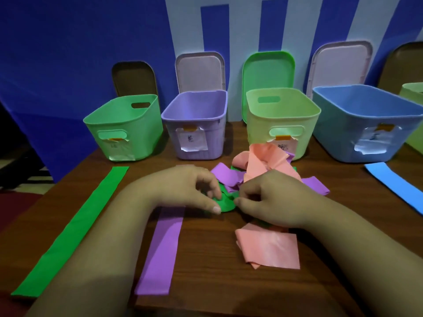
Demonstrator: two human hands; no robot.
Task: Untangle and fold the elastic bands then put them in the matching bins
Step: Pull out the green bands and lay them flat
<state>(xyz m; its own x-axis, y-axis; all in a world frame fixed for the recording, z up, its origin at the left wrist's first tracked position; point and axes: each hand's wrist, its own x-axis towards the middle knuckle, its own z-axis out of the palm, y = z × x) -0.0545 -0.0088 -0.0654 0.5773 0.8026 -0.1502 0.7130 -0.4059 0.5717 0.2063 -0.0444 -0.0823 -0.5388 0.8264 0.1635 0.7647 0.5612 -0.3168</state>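
– Elastic bands (263, 170): where do they lie?

– In a knotted heap of pink, purple and green at the middle of a brown table (206, 282), just in front of a row of open bins. Others lie apart from it. A green strip (75, 227) is flat at the left, and a purple strip (162, 248) runs out from under the left wrist. A folded pink piece (270, 245) sits beside the right wrist, and a blue strip (393, 186) is at the far right.

– What are the hands doing?

– Both are at the near edge of the heap. The left hand (183, 188) pinches a crumpled green band (225, 203) between thumb and fingertips. The right hand (270, 193), fingers curled, appears to pinch the same band from the other side.

– Which step is this?

– Untangling, I judge. Until the green band is free, folding and sorting lie ahead.

– And next?

– It looks caught under purple and pink loops. Freeing it likely calls for drawing it toward the person while the loops are lifted off, then smoothing and folding it. It belongs in the green bin (123, 129) at the far left. A paler yellow-green bin (283, 115) stands third in the row, so the colour match needs care.
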